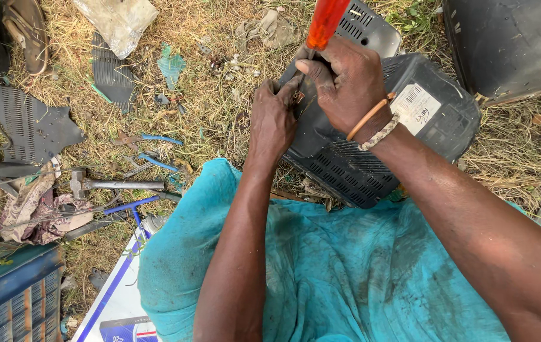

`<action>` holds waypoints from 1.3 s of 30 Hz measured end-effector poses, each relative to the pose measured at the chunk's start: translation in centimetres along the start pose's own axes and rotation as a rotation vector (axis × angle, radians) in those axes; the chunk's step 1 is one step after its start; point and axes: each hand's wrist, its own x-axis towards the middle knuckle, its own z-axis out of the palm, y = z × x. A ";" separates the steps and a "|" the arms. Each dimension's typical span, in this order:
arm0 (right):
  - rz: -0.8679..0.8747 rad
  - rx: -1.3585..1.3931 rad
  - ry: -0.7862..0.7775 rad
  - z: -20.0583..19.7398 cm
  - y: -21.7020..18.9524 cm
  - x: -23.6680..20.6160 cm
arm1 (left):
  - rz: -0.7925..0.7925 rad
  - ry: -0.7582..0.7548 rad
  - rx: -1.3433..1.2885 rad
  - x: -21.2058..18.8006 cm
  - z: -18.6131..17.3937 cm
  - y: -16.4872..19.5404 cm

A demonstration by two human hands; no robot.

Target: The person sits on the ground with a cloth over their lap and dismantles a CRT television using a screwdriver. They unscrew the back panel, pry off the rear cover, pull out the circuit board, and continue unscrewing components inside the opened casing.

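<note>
Outdoor site in even daylight. Ground (213, 114) is dry, straw-coloured grass over bare soil, greener tufts at 1 o'clock. Broken black vented plastic panels (30, 123) lie at 10 o'clock, a worn sandal (26, 31) at 11. A hammer (112, 184) and blue-handled pliers (153, 161) rest at 9 o'clock. Large dark casing (511, 44) stands at 2 o'clock; crumpled rags (36, 212) at 8

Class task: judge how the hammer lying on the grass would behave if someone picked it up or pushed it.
The hammer looks all metal, so probably heavy for its size and stiff. Its blocky head would likely make it head-heavy, and it should drag rather than roll on the dry grass.
</note>
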 end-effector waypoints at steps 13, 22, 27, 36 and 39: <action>-0.057 0.037 0.024 0.5 0.6 0.2 | -0.098 0.037 -0.047 0.3 0.1 0.4; -0.098 -0.006 -0.031 0.3 1.2 0.1 | -0.563 0.223 -1.138 3.1 -0.6 0.8; -0.052 -0.005 -0.088 0.6 1.6 0.2 | -0.324 0.100 -0.576 2.9 -2.4 1.4; -0.163 0.317 0.032 -3.9 -5.1 3.8 | -0.029 -0.074 -0.264 2.1 -3.6 2.5; -0.143 0.453 0.136 -3.6 -6.4 4.5 | 0.020 -0.026 -0.196 2.2 -3.2 2.5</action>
